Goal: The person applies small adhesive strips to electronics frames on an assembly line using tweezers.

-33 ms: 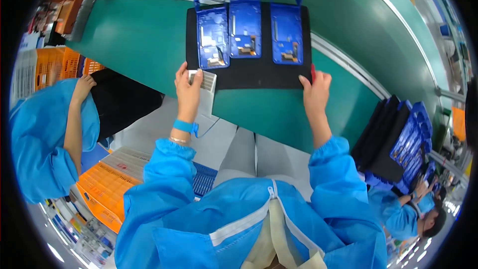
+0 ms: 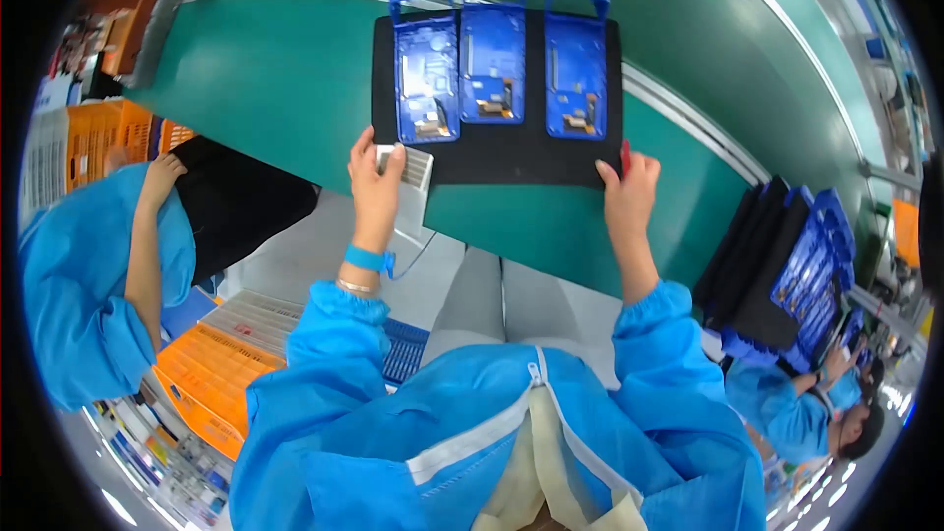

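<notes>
Three blue plastic housings (image 2: 492,49) lie at 12 o'clock on a black mat (image 2: 511,163). Left hand (image 2: 374,199) at its 8 o'clock corner, thumb on a white slatted box (image 2: 412,206); right hand (image 2: 630,195) at 4 o'clock, by a red item (image 2: 625,153). Fingers curled; grip cannot be told. Judged step: steadying mat. Next move calls for level support.

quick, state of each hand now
Left hand: partly curled, thumb on white slotted box; grip cannot be told.
Right hand: holding slim red object, thumb at black mat.
</notes>
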Demonstrator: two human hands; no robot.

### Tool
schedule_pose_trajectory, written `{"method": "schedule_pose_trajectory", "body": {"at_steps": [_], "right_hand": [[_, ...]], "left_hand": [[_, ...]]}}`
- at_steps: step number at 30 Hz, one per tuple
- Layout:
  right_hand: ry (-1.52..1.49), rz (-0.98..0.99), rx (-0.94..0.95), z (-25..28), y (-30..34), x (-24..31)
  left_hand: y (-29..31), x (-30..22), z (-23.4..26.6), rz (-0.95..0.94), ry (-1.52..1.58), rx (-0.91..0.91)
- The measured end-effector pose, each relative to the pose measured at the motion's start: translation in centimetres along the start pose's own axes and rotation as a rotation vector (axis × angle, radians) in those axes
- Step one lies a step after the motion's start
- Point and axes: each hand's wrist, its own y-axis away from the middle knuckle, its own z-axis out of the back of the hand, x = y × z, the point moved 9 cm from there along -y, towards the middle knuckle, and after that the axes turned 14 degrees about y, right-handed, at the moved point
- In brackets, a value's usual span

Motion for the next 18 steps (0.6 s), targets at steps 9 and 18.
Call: {"method": "schedule_pose_trajectory", "body": {"at_steps": [9,18], "right_hand": [[0.003,-0.210,0.039,5.9,2.4,2.0],[-0.354,-0.015,0.003,4.7,3.7,3.3]], "left_hand": [[0.5,-14.3,-4.9,-0.556,-0.282,0.617],[7.3,-10.3,-13.4,-0.496,-0.564,0.942]]}}
